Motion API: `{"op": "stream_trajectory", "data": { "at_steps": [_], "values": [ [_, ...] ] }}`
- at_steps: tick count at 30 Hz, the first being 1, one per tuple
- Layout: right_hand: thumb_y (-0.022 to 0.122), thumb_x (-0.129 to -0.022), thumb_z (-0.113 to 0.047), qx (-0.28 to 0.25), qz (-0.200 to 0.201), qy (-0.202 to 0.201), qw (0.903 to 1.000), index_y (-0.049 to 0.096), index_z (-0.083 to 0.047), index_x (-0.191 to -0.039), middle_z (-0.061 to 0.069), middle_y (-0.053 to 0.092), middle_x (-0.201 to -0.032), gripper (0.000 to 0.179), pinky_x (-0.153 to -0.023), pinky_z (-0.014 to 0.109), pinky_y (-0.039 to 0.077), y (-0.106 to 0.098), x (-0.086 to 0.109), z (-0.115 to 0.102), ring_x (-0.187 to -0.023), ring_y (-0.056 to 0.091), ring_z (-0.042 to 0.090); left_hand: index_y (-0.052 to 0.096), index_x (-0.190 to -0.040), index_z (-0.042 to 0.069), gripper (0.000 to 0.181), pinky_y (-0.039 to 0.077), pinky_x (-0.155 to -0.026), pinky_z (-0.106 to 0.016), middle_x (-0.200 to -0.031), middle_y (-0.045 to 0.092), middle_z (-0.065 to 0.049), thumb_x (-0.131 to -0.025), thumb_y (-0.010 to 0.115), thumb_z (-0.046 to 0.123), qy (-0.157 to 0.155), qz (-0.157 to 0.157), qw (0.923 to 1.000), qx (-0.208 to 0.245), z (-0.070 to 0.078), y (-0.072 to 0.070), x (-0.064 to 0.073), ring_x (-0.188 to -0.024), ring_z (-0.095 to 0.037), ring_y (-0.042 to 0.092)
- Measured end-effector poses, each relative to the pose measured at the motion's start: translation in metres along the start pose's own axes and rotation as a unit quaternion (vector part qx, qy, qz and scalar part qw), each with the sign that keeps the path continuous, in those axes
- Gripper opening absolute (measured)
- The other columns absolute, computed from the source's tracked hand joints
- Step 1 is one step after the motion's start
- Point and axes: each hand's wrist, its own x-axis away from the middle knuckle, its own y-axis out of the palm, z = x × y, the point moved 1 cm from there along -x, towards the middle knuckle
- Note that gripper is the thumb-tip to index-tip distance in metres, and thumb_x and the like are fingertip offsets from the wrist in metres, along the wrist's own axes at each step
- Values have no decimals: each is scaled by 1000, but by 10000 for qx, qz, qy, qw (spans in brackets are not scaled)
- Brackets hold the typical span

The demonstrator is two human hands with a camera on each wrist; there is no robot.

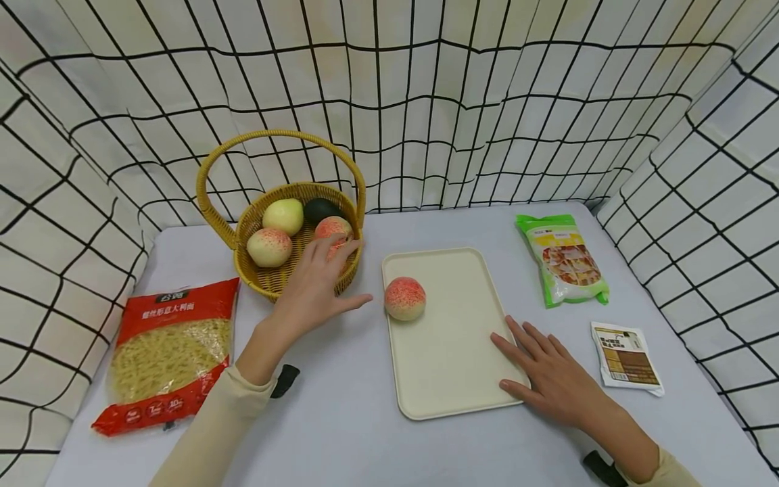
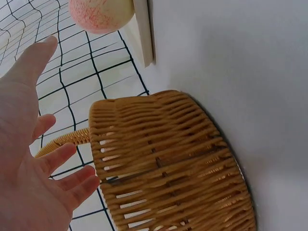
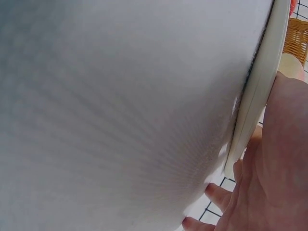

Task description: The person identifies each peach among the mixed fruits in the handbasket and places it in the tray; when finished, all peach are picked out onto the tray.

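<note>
Head view: holds the left hand (image 1: 313,284), with fingers loosely spread and thumb out, over the near-right rim of a yellow-brown woven basket (image 1: 276,277) with a tall arched handle, close to a round pink-and-cream peach (image 1: 331,227) inside; cannot tell whether touching it. Also shows in the basket a mostly cream peach (image 1: 269,247), a yellow-green round fruit (image 1: 283,216) and a dark green oval fruit (image 1: 324,211). Rests the right hand (image 1: 550,379), with fingers spread, at the right edge of a cream rectangular tray (image 1: 450,352) on the white counter (image 1: 341,419). Shows a red-topped, cream-bottomed peach (image 1: 405,298) on the tray, by its left edge.
</note>
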Motion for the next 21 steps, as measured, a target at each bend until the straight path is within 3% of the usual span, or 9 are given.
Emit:
{"op": "stream_trajectory", "data": {
  "at_steps": [11, 21],
  "values": [
    [62, -101, -60, 1, 76, -31, 10000, 35, -35, -167, 5, 27, -178, 75, -116, 71, 39, 0, -1, -1, -157, 38, 40, 54, -147, 7, 72, 43, -115, -65, -155, 47, -27, -92, 83, 41, -226, 566, 9981, 87, -22, -8, 8, -140, -47, 44],
    [62, -101, -59, 11, 130, -71, 9999, 36, -36, -167, 6, 28, -178, 75, -115, 71, 40, 1, 0, -1, -156, 39, 41, 51, -152, 10, 72, 36, -119, -69, -158, 43, -29, -95, 79, 42, -599, 422, 9972, 158, -39, -13, 15, -145, -52, 38]
  ]
}}
